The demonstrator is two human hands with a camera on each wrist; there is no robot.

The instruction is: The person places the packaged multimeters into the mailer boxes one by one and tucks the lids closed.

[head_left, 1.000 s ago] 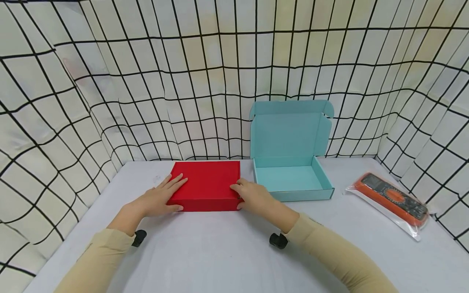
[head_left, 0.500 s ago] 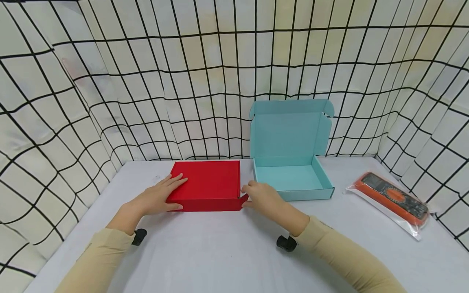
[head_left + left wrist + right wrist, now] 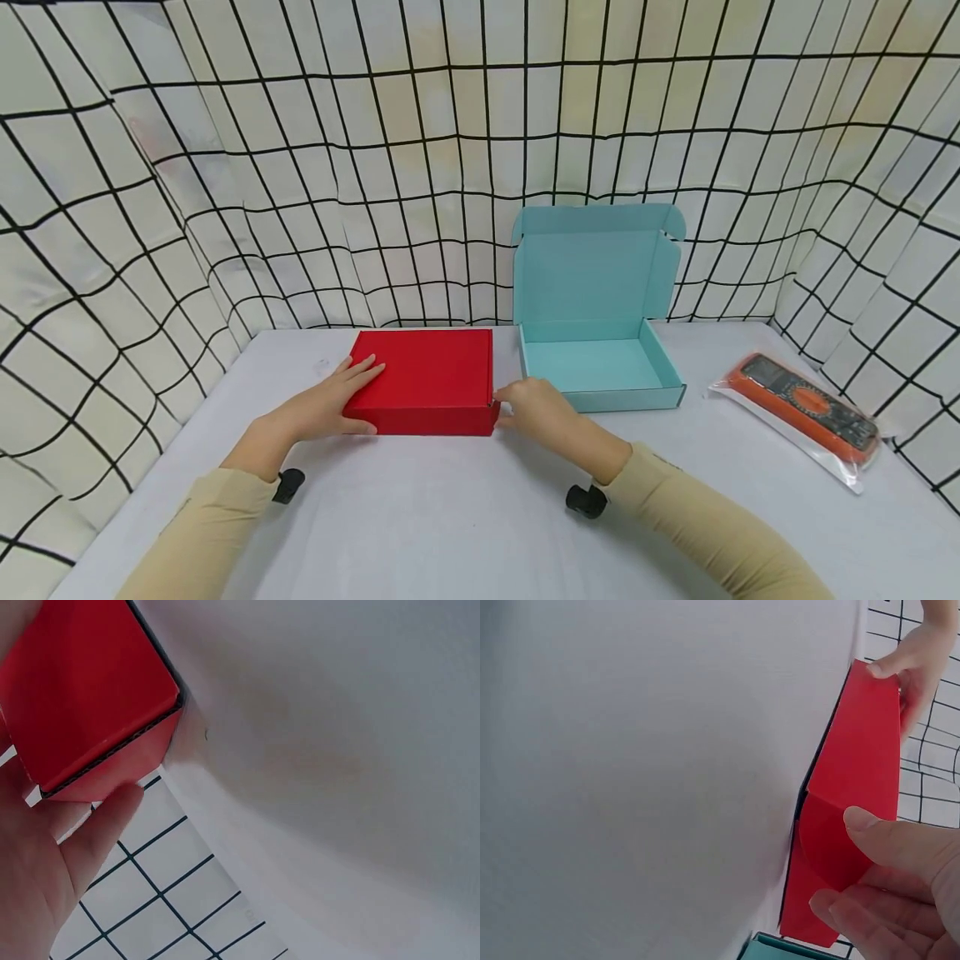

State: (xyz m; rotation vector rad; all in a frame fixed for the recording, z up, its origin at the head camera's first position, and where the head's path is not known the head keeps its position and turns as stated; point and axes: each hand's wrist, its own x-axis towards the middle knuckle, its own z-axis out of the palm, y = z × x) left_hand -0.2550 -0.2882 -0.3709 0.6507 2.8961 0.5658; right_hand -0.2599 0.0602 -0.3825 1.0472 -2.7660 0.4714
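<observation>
A closed red cardboard box [image 3: 423,371] lies on the white table. My left hand [image 3: 330,404] rests at its left end, fingers spread straight over the top edge and thumb at the front lower corner. In the left wrist view, fingers and thumb of that hand lie along the box's end. My right hand [image 3: 536,408] is at the front right corner. There, in the right wrist view, its thumb and fingers pinch a rounded red flap [image 3: 829,840] that stands out from the corner. The thumb is on the near face of the flap, and the fingertips show just below.
A light blue box [image 3: 600,367] stands to the right with its lid raised. Farther right lies an orange and black multimeter [image 3: 806,408] in a clear plastic bag. A white cloth with a black grid [image 3: 450,167] hangs behind the table and at both sides.
My right hand has shifted right, off the box's right edge, drawing the corner flap outward; the flap now shows closer to the box. My left hand and the other things keep their places.
</observation>
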